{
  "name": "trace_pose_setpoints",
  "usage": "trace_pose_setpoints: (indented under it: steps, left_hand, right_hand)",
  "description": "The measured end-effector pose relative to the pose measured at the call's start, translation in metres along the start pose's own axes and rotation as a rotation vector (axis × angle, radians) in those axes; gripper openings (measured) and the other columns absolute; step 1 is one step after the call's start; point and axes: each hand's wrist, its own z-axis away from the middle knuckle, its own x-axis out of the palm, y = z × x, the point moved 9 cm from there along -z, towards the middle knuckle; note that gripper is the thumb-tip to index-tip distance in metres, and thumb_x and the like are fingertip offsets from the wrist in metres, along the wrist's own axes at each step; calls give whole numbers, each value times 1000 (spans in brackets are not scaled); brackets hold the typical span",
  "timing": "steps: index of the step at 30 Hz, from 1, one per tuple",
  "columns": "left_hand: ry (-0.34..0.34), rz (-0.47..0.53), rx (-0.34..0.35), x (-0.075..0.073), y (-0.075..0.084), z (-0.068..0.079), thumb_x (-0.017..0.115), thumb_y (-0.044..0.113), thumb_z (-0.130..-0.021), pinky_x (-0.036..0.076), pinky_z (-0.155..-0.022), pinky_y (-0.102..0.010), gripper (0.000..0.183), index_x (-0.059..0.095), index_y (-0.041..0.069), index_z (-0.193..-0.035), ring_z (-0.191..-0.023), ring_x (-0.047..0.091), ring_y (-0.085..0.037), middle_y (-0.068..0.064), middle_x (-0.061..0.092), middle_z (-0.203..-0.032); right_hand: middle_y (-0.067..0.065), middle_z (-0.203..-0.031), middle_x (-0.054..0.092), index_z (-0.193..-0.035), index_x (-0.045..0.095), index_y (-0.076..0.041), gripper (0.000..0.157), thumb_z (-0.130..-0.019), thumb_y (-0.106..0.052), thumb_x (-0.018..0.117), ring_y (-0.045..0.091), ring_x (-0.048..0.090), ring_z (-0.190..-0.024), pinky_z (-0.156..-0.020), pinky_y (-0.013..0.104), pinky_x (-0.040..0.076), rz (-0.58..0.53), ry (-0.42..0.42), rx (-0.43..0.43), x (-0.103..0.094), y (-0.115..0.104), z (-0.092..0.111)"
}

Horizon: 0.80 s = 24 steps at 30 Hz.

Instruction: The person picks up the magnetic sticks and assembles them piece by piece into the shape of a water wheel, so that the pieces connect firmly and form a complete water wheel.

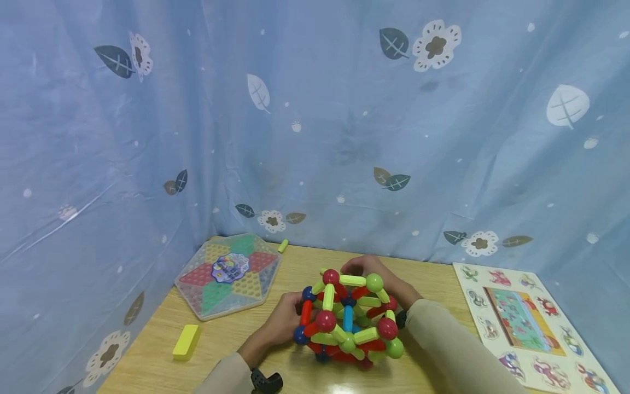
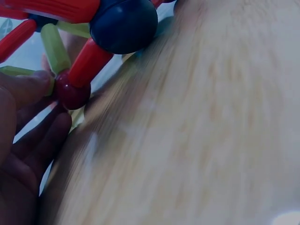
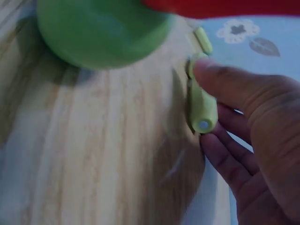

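Observation:
A magnetic ball-and-stick structure (image 1: 348, 317) stands on the table, built of red, blue and yellow-green sticks with dark red, navy and green balls. At its left side my left hand (image 1: 285, 323) grips it; in the left wrist view the thumb (image 2: 33, 86) lies on a yellow-green stick beside a dark red ball (image 2: 72, 93). My right hand (image 1: 376, 273) reaches behind the structure, which partly hides it. In the right wrist view that hand pinches a yellow-green magnetic stick (image 3: 204, 105) with a metal tip, close to the tabletop. A large green ball (image 3: 103, 33) hangs nearby.
A hexagonal checkers board (image 1: 228, 273) lies at the back left, with a yellow-green stick (image 1: 283, 246) near it. A yellow block (image 1: 186, 342) sits at the left. To the right is a sea-animal puzzle board (image 1: 531, 323). Blue curtains (image 1: 320, 137) border the table.

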Motion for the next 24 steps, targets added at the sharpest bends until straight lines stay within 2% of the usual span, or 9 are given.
trace_pose_setpoints:
  steps: [4, 9, 12, 15, 19, 21, 24]
  left_hand:
    - [-21, 12, -11, 5, 2, -1, 81, 15, -100, 58, -95, -24, 13, 80, 10, -111, -100, 75, -7, -3, 83, -105]
    - [-41, 29, -3, 9, 8, 0, 81, 13, -99, 59, -89, -23, 13, 80, 8, -112, -93, 74, -6, -6, 83, -102]
    - [-42, 39, -5, 10, 9, 1, 81, 12, -100, 59, -89, -23, 14, 80, 8, -113, -93, 74, -6, -6, 83, -104]
    - [-43, 42, -13, 10, 8, 1, 81, 13, -100, 59, -90, -23, 14, 80, 9, -113, -94, 75, -6, -5, 83, -105]
    - [-51, 34, -22, 10, 5, 1, 82, 15, -99, 59, -93, -24, 15, 80, 11, -114, -97, 75, -8, -3, 83, -106]
    - [-61, 37, -18, 8, 5, 1, 82, 14, -99, 60, -93, -25, 17, 80, 10, -115, -98, 75, -10, -4, 83, -107]
    - [-42, 45, -23, 0, 7, 1, 79, 11, -99, 60, -96, -26, 24, 78, 8, -123, -105, 76, -13, -7, 82, -115]
  right_hand:
    - [5, -110, 83, -122, 82, -8, 24, -99, -8, 79, 11, 76, -96, -88, 27, 63, 43, -25, -28, 4, 1, 0]
    - [7, -106, 81, -119, 83, -4, 21, -98, -7, 78, 8, 71, -91, -82, 25, 61, 203, 10, -191, 2, -11, 8]
    - [3, -98, 79, -116, 84, -5, 21, -96, -10, 81, 4, 62, -84, -75, 23, 55, 286, 24, -226, 0, -15, 16]
    - [2, -96, 79, -116, 84, -7, 21, -96, -12, 80, 5, 60, -82, -73, 25, 54, 306, 38, -191, -5, -16, 25]
    - [9, -111, 81, -123, 81, -3, 25, -101, -13, 75, 20, 72, -95, -84, 34, 61, 260, 100, -80, -17, -10, 44]
    - [13, -122, 80, -130, 77, -2, 29, -103, -14, 73, 25, 74, -104, -90, 36, 62, 173, 150, 9, -25, -1, 58]
    - [14, -132, 76, -139, 73, -3, 35, -107, -17, 70, 21, 74, -110, -91, 30, 61, -20, 254, 150, -36, 13, 85]
